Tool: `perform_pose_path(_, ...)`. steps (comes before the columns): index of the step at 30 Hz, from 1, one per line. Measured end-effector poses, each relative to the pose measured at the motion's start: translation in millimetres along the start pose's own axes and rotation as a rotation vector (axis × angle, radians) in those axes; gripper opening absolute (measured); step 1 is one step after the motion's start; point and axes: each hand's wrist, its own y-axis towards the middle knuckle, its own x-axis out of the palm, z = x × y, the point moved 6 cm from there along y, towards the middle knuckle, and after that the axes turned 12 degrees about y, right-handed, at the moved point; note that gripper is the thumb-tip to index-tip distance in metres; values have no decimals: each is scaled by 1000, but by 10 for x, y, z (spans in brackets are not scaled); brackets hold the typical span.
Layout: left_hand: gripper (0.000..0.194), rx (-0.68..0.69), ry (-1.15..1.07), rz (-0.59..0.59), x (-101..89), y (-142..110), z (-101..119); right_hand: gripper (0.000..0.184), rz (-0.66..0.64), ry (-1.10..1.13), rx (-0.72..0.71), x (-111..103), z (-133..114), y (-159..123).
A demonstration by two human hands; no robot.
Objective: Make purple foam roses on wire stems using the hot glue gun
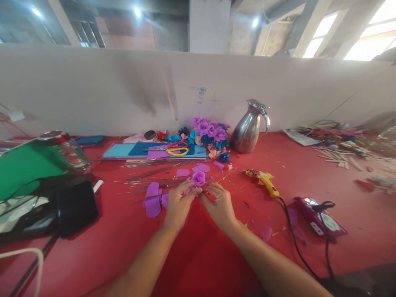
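Observation:
A purple paper flower (198, 178) with curled petals is held up between my two hands over the red table. My left hand (182, 201) pinches it from the left, low on its petals. From the right, the fingers of my right hand (219, 203) close on its underside; whatever stem is there stays hidden. Just left of my left hand lie cut purple paper petals (152, 200). More loose purple petals (201, 167) are behind the flower, beside thin wires (145, 180).
A yellow glue gun (265, 184) lies to the right, its cord running past a magenta power box (320, 216). Finished paper flowers (210, 130), a steel jug (247, 130) and scissors (177, 150) on paper sheets stand behind. A black device (77, 207) lies left; sticks (338, 154) far right.

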Motion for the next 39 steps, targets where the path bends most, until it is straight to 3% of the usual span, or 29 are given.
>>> perform_pose_path(12, 20, -127, -160, -92, 98, -17, -43, 16, 0, 21, 83, 29, 96, 5)
perform_pose_path(16, 22, -212, -295, -42, 90, -4, -88, 15, -33, 36, 137, 57, 104, 6)
perform_pose_path(19, 25, -266, -347, -5, 63, 16, -133, 12, 36, 84, 161, 2, 109, 4)
perform_pose_path(22, 28, -295, -313, -48, 74, 25, -166, 12, 96, 201, 203, -51, 160, 7)
perform_pose_path(28, 28, -285, -171, -156, 128, 5, -165, 20, 91, 422, 389, -10, 305, 23)
perform_pose_path(32, 27, -254, -138, -214, 172, -11, -148, 16, 137, 469, 477, 4, 334, 18)
perform_pose_path(39, 28, -287, -180, -230, 250, -57, -194, 17, 132, 405, 472, 35, 377, -5)
